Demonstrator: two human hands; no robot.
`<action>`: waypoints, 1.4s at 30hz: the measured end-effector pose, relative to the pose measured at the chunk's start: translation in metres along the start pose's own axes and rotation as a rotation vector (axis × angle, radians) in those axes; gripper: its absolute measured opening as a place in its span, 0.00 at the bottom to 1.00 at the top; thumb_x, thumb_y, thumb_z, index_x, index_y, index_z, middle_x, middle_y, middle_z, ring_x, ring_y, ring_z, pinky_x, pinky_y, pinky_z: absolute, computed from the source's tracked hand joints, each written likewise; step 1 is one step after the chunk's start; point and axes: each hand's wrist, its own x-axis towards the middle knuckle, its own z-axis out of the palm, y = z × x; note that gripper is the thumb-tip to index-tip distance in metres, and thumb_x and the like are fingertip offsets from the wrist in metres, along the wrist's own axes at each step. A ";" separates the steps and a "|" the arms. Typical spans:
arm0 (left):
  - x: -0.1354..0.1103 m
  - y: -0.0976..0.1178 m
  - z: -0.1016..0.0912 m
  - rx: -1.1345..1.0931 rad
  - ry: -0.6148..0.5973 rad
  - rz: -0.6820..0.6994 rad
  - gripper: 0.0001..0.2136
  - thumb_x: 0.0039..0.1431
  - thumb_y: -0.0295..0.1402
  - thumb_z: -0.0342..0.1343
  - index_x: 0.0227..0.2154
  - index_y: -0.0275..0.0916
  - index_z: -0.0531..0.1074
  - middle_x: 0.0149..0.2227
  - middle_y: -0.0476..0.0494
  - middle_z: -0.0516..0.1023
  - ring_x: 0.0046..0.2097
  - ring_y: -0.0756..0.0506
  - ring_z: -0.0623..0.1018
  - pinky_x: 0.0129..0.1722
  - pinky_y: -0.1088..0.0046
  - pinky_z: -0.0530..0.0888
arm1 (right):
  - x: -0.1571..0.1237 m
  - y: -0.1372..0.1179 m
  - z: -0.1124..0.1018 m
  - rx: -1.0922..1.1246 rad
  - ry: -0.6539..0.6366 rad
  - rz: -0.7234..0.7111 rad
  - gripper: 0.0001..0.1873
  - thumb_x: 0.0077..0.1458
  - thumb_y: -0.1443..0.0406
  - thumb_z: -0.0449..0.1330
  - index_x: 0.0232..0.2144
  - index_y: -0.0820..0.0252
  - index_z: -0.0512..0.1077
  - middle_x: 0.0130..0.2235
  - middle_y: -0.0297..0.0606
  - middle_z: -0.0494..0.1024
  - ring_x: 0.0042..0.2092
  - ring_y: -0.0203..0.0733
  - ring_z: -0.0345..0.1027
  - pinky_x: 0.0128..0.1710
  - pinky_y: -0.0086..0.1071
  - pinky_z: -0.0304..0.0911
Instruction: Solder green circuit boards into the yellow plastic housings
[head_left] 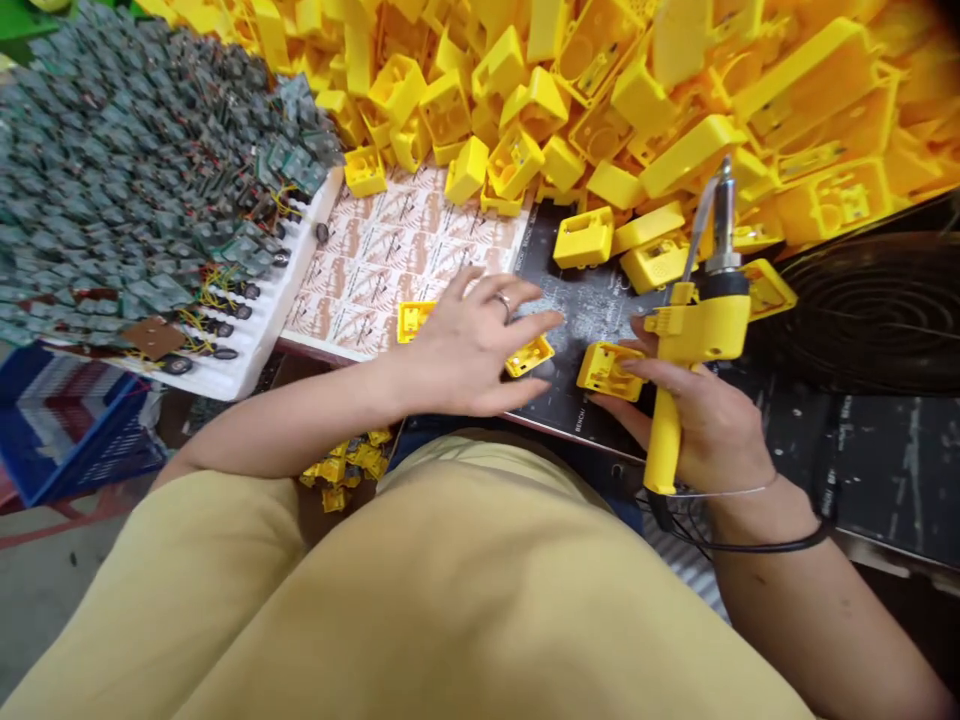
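Note:
My right hand [720, 425] grips a yellow soldering gun [701, 330] with its metal tip pointing up and away. The thumb and a finger of that hand also reach around a small yellow plastic case [606, 370], open side up, on the black bench mat. Fingers spread, my left hand [480, 345] hovers or rests over the bench; I cannot tell whether it touches. Beneath its fingers lies another yellow case [529, 356], partly covered. A third case [416, 320] sits just behind the hand, on the printed sheet.
Yellow cases [525, 100] are heaped along the back. At left, a white foam tray [292, 290] carries piled green circuit boards [135, 170] with wires. The patterned sheet [405, 235] covers the bench middle. A dark coiled round object [877, 310] lies right; a blue crate [67, 430] stands lower left.

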 end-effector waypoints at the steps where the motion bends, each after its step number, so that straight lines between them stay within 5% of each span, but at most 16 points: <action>1: -0.001 0.006 0.006 0.045 0.014 -0.051 0.25 0.66 0.45 0.54 0.61 0.37 0.72 0.61 0.31 0.75 0.63 0.30 0.71 0.65 0.43 0.62 | 0.001 -0.001 0.003 -0.004 0.004 0.005 0.23 0.60 0.61 0.69 0.53 0.56 0.66 0.46 0.41 0.80 0.39 0.43 0.78 0.41 0.34 0.75; 5: -0.005 0.010 0.014 0.047 -0.045 0.017 0.25 0.70 0.38 0.50 0.67 0.41 0.64 0.61 0.36 0.76 0.61 0.36 0.73 0.66 0.46 0.62 | 0.005 -0.005 0.007 0.005 -0.004 -0.031 0.27 0.57 0.63 0.71 0.56 0.54 0.66 0.48 0.43 0.80 0.44 0.46 0.79 0.44 0.36 0.75; 9: -0.031 -0.027 -0.001 -0.007 0.046 -0.068 0.39 0.66 0.53 0.55 0.73 0.42 0.51 0.73 0.33 0.59 0.72 0.31 0.60 0.70 0.44 0.57 | 0.019 -0.010 0.006 0.043 -0.008 -0.105 0.30 0.55 0.56 0.72 0.54 0.57 0.66 0.50 0.47 0.79 0.50 0.53 0.77 0.49 0.45 0.75; 13: -0.058 -0.052 0.002 -0.033 0.054 -0.173 0.44 0.63 0.63 0.51 0.71 0.34 0.57 0.68 0.28 0.67 0.68 0.31 0.65 0.68 0.50 0.62 | 0.042 -0.021 0.017 0.048 0.005 -0.228 0.25 0.59 0.53 0.69 0.52 0.58 0.66 0.45 0.42 0.80 0.49 0.50 0.77 0.49 0.42 0.74; 17: -0.053 -0.052 0.023 -0.017 0.075 -0.233 0.38 0.63 0.61 0.54 0.65 0.35 0.67 0.60 0.29 0.73 0.61 0.32 0.71 0.62 0.52 0.67 | 0.051 -0.028 0.026 -0.001 0.006 -0.271 0.21 0.61 0.61 0.68 0.52 0.59 0.67 0.42 0.40 0.81 0.41 0.42 0.77 0.43 0.33 0.72; 22: -0.028 -0.058 0.014 -0.068 -0.135 0.041 0.25 0.69 0.46 0.55 0.66 0.46 0.68 0.61 0.37 0.75 0.58 0.36 0.74 0.61 0.54 0.66 | 0.037 -0.023 0.013 -0.048 0.026 -0.180 0.24 0.58 0.63 0.70 0.53 0.60 0.67 0.43 0.42 0.81 0.40 0.42 0.78 0.40 0.31 0.71; 26: -0.016 -0.042 -0.002 -0.023 -0.152 0.119 0.26 0.70 0.33 0.49 0.69 0.48 0.61 0.72 0.37 0.63 0.68 0.34 0.67 0.66 0.48 0.60 | 0.027 -0.018 0.005 -0.052 -0.022 -0.169 0.22 0.60 0.62 0.68 0.53 0.59 0.67 0.44 0.43 0.81 0.44 0.46 0.79 0.43 0.34 0.73; 30: -0.006 -0.007 0.001 0.099 -0.036 -0.125 0.34 0.66 0.55 0.52 0.65 0.33 0.67 0.62 0.25 0.72 0.64 0.26 0.69 0.63 0.41 0.62 | 0.022 -0.014 0.005 -0.058 -0.020 -0.166 0.24 0.60 0.61 0.69 0.54 0.59 0.67 0.50 0.47 0.80 0.53 0.49 0.77 0.52 0.40 0.73; 32: -0.001 0.002 0.001 0.160 -0.086 -0.153 0.31 0.67 0.53 0.52 0.58 0.30 0.72 0.53 0.26 0.78 0.59 0.27 0.72 0.60 0.43 0.65 | 0.018 -0.011 0.004 -0.063 -0.006 -0.158 0.23 0.59 0.63 0.70 0.53 0.57 0.67 0.50 0.45 0.80 0.51 0.47 0.78 0.47 0.37 0.74; 35: 0.000 -0.005 -0.007 0.106 -0.232 0.065 0.18 0.68 0.35 0.53 0.58 0.41 0.74 0.56 0.37 0.80 0.59 0.32 0.74 0.62 0.46 0.65 | 0.009 -0.005 0.000 -0.074 0.010 -0.107 0.26 0.57 0.64 0.71 0.55 0.58 0.67 0.55 0.51 0.78 0.51 0.49 0.78 0.45 0.36 0.76; 37: -0.005 -0.014 -0.012 0.015 -0.279 0.225 0.24 0.63 0.26 0.53 0.60 0.52 0.72 0.66 0.45 0.73 0.67 0.36 0.69 0.67 0.46 0.61 | 0.005 -0.004 -0.003 -0.071 0.003 -0.081 0.28 0.57 0.63 0.71 0.56 0.59 0.66 0.57 0.54 0.76 0.52 0.51 0.77 0.47 0.38 0.76; 40: -0.017 -0.017 -0.006 -0.051 -0.125 0.140 0.28 0.62 0.29 0.56 0.66 0.48 0.66 0.73 0.39 0.61 0.73 0.34 0.60 0.70 0.43 0.56 | 0.004 -0.005 -0.006 -0.051 -0.025 -0.116 0.25 0.59 0.61 0.69 0.54 0.57 0.67 0.52 0.47 0.79 0.50 0.48 0.78 0.46 0.35 0.76; 42: -0.024 -0.008 0.007 -0.043 0.019 -0.013 0.31 0.63 0.41 0.58 0.68 0.40 0.64 0.68 0.31 0.67 0.70 0.30 0.64 0.70 0.40 0.55 | 0.008 -0.007 -0.005 -0.052 -0.013 -0.136 0.24 0.58 0.61 0.70 0.53 0.56 0.67 0.49 0.44 0.81 0.48 0.46 0.79 0.45 0.33 0.76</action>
